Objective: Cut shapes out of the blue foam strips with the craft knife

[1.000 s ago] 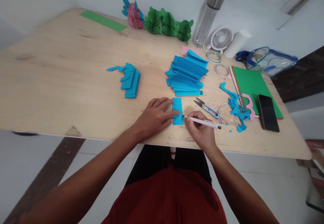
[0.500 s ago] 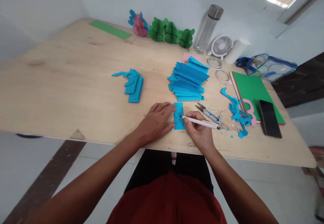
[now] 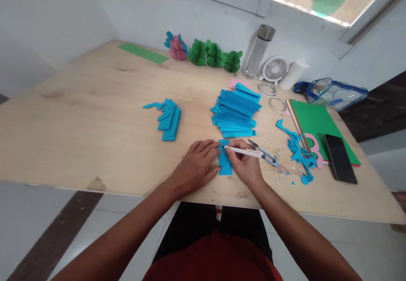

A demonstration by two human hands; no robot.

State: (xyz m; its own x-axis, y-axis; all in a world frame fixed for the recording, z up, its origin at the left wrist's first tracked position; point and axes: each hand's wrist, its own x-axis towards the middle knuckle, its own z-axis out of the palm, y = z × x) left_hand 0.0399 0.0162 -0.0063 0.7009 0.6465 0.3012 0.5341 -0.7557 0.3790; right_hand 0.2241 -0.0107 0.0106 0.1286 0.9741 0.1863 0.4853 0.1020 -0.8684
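A small blue paper piece (image 3: pixel 225 165) lies near the table's front edge. My left hand (image 3: pixel 198 164) rests flat with its fingertips at the paper's left edge, fingers spread a little and gripping nothing. My right hand (image 3: pixel 245 162) holds a white pen (image 3: pixel 245 151), whose tip touches the upper part of the paper. Just beyond my right hand are the thread snips (image 3: pixel 268 155). A fanned pile of blue folded strips (image 3: pixel 236 111) lies behind the paper. To the left sits a smaller stack of cut blue pieces (image 3: pixel 171 122).
Blue scraps (image 3: pixel 296 147), a pink cutout (image 3: pixel 313 147), a black phone (image 3: pixel 340 158) and green sheets (image 3: pixel 314 122) lie right. Along the back stand green paper shapes (image 3: pixel 214 55), a pink one (image 3: pixel 177 47), a bottle (image 3: pixel 258 52) and a fan (image 3: pixel 275 69).
The pen tip has moved from the paper's middle to its upper part, with my right hand shifting along. The whole view has tilted slightly, so the table sits lower in the picture.
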